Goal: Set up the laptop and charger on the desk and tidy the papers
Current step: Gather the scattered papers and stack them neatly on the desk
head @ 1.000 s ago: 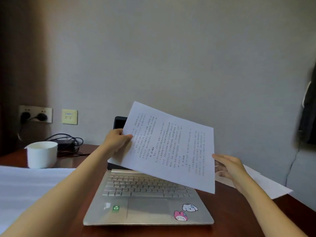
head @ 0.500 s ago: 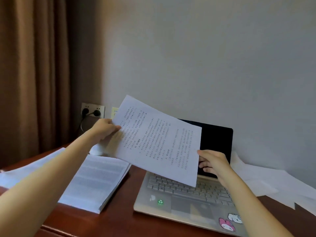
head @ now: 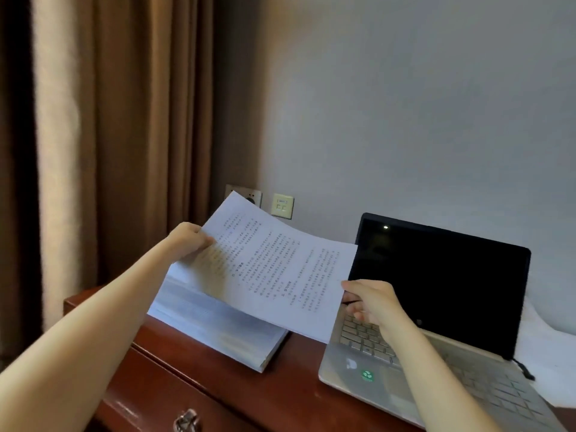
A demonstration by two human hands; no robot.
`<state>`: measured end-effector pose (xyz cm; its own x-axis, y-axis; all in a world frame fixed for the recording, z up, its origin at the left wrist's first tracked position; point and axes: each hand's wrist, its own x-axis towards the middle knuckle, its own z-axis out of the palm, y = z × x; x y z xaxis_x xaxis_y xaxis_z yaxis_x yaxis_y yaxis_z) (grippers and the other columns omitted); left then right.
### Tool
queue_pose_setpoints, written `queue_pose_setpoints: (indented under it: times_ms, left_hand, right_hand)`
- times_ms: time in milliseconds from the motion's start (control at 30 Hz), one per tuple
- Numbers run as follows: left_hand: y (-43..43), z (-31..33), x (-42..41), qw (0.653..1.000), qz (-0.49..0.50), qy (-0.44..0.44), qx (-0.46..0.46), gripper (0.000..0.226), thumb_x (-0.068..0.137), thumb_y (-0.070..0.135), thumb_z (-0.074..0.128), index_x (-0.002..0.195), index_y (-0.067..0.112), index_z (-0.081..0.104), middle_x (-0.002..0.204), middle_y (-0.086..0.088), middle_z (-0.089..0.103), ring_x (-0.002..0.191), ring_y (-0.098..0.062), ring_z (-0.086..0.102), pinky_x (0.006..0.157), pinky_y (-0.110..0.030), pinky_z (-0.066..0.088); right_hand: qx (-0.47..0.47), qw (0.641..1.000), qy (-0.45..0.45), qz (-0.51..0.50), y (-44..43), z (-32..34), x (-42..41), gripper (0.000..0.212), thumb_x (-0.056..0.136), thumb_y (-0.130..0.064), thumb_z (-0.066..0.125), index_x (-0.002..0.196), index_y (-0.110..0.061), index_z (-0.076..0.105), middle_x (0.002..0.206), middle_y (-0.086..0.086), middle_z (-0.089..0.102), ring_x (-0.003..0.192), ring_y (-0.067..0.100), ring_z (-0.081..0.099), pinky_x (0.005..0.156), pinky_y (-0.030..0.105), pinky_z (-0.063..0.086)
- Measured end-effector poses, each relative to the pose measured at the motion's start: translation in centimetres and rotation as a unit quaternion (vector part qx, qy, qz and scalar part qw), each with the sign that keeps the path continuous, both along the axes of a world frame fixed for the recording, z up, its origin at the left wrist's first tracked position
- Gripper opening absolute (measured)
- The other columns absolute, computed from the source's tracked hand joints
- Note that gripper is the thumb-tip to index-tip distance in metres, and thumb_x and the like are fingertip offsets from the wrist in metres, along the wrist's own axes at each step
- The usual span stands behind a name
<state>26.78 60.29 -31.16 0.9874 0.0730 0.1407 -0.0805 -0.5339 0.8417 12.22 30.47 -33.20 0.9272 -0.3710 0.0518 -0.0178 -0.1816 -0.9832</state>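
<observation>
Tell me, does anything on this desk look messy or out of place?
Yes. Loose white sheets lie scattered behind the open silver laptop at the right, not gathered onto the thick white paper stack, which itself sits skewed on the reddish-brown wooden desk.

Dim light is filling the frame, darkening toward the left edge. A small glare is glinting on the laptop screen (head: pixel 442 275).

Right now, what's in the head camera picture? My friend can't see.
The left hand and right hand hold a printed sheet above a wooden desk. Under it lies a thick paper stack, beside an open laptop with a dark screen.
</observation>
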Motion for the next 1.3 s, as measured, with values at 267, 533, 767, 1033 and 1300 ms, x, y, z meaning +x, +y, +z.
queue_pose_setpoints:
  times_ms: [267, 533, 767, 1033, 1300]
  left_hand:
    - [3.4, -3.3, 0.8, 0.995, 0.076, -0.018, 0.067, 0.033, 0.089, 0.017, 0.062, 0.119, 0.003, 0.061, 0.118, -0.014, 0.061, 0.096, -0.025, 0.058, 0.079, -0.032, 0.048]
    - [4.8, -6.1, 2.0, 0.982, 0.123, -0.017, 0.140, 0.028, 0.088, 0.000, 0.054, 0.114, 0.000, 0.063, 0.110, -0.018, 0.063, 0.098, -0.034, 0.061, 0.076, -0.034, 0.049]
    - [4.7, -8.6, 2.4, 0.978, 0.139, -0.001, 0.157, 0.026, 0.091, 0.001, 0.049, 0.113, 0.003, 0.064, 0.100, -0.013, 0.063, 0.085, -0.029, 0.061, 0.071, -0.030, 0.049]
    - [3.1, -8.3, 2.4, 0.950, 0.106, -0.022, 0.292, 0.040, 0.092, -0.003, 0.046, 0.128, 0.012, 0.054, 0.123, -0.010, 0.058, 0.118, -0.030, 0.050, 0.107, -0.043, 0.030]
    - [-3.5, -4.3, 0.3, 0.881, 0.005, -0.125, 0.457, 0.041, 0.091, 0.003, 0.046, 0.131, 0.014, 0.050, 0.127, -0.010, 0.054, 0.119, -0.029, 0.047, 0.100, -0.037, 0.036]
  right_hand:
    - [-0.036, 0.996, 0.085, -0.021, 4.6, -2.8, 2.4, 0.012, 0.085, -0.014, 0.064, 0.074, -0.014, 0.060, 0.066, 0.002, 0.067, 0.045, 0.011, 0.042, 0.032, 0.014, 0.025]
    - [-0.092, 0.986, 0.142, -0.010, 7.3, -4.3, 3.8, 0.006, 0.086, -0.012, 0.059, 0.082, -0.010, 0.062, 0.060, 0.001, 0.063, 0.041, 0.011, 0.033, 0.033, 0.013, 0.022]
    - [-0.198, 0.969, 0.144, -0.014, 7.4, -6.2, 4.3, 0.009, 0.083, -0.014, 0.054, 0.079, -0.013, 0.062, 0.058, -0.002, 0.066, 0.042, 0.013, 0.040, 0.043, 0.021, 0.031]
    - [-0.410, 0.895, 0.170, -0.027, 7.5, -6.3, 4.9, 0.019, 0.083, -0.023, 0.046, 0.086, -0.015, 0.063, 0.059, -0.004, 0.067, 0.061, 0.013, 0.058, 0.062, 0.023, 0.045]
    - [-0.385, 0.912, 0.130, -0.049, 6.1, -4.4, 4.9, 0.024, 0.085, -0.026, 0.045, 0.089, -0.012, 0.064, 0.082, 0.003, 0.071, 0.070, 0.022, 0.065, 0.071, 0.027, 0.053]
